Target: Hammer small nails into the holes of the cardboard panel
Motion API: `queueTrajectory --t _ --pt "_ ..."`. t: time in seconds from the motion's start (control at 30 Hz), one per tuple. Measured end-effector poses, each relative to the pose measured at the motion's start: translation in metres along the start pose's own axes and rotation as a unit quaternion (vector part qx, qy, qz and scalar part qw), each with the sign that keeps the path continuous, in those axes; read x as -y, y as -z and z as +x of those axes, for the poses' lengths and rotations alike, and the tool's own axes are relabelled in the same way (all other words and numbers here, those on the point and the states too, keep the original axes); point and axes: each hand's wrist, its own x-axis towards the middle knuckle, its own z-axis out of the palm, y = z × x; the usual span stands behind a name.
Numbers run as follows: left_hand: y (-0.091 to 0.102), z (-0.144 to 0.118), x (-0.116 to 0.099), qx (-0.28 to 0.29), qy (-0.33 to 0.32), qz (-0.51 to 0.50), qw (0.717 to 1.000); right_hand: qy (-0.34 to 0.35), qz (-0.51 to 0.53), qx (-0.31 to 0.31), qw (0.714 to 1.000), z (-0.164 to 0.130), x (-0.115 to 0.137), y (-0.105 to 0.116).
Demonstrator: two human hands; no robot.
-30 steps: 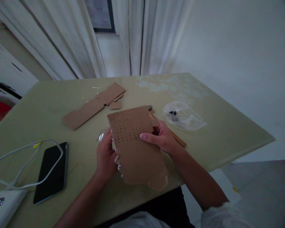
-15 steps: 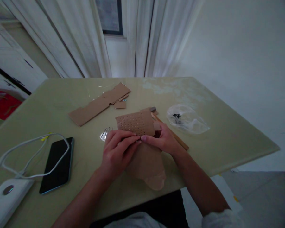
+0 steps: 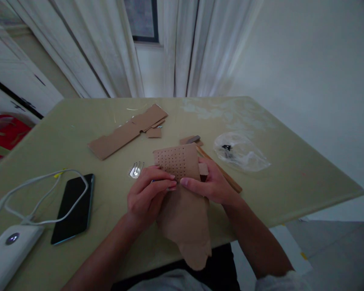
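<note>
Cardboard piece (image 3: 185,218) was brown, flat, ragged at the bottom, rows of small holes in its upper part; held low over the desk (image 3: 291,173), bottom end past the near edge. Right hand (image 3: 214,184) fingers closed on its right side, thumb on top. Left hand (image 3: 147,192) fingers pinched together by the lowest holes; couldn't tell what was between them. Desk was pale green, whitish patches far side. Cardboard strips (image 3: 121,137) and a wooden stick (image 3: 227,176) lay on it. Light curtains (image 3: 115,52) behind. Clear, crumpled plastic bag (image 3: 245,155) right of stick; black marks (image 3: 226,148), contents or print unclear.
</note>
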Motion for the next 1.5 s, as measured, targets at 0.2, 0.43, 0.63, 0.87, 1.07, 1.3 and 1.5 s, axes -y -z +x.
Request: queueTrajectory --t 0.2,0.43,0.63,0.87,1.07,1.3,1.5 --pt "0.008 0.009 0.002 -0.17 0.111 -0.053 0.978 -0.036 -0.001 -0.068 0.997 0.007 -0.007 0.011" --pt "0.061 0.01 0.065 0.078 0.367 0.338 0.863 -0.025 0.069 -0.154 0.985 0.013 -0.013 0.016" --pt "0.07 -0.005 0.08 0.244 0.381 0.476 0.754 -0.037 0.081 -0.15 0.985 0.012 -0.013 0.014" --pt "0.062 -0.004 0.078 0.235 0.39 0.438 0.775 -0.04 0.096 -0.129 0.986 0.01 -0.012 0.014" --pt "0.061 -0.006 0.077 0.247 0.391 0.416 0.783 -0.042 0.092 -0.111 0.989 0.008 -0.013 0.015" --pt "0.052 -0.001 0.074 0.152 0.305 0.353 0.871 -0.052 0.126 -0.098 0.986 0.008 -0.013 0.015" --pt "0.015 0.011 0.023 0.046 0.185 0.049 0.98 -0.056 0.127 -0.063 0.988 0.001 -0.011 0.013"
